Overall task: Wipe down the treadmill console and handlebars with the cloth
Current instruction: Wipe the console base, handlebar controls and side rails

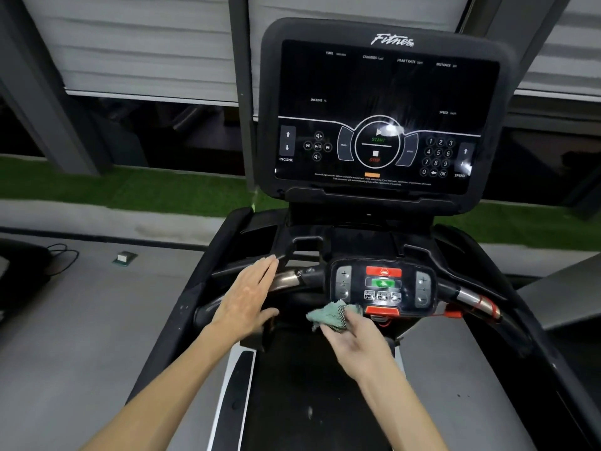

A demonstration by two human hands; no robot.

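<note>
The black treadmill console (383, 92) stands upright ahead, its dark screen showing START and STOP marks. Below it sits a small control panel (383, 284) with red and green buttons, set in the middle of the front handlebar (292, 278). My left hand (247, 297) lies flat with straight fingers over the left part of that handlebar. My right hand (351, 333) holds a crumpled green cloth (331, 315) against the lower left edge of the control panel. The right handlebar grip (474, 299) shows metal sensor plates and a red cord.
The treadmill belt (312, 385) runs below my arms between grey side rails. A grey floor with a small box (124, 257) and a cable (61, 255) lies to the left. Green turf (130, 187) and shuttered windows are behind the console.
</note>
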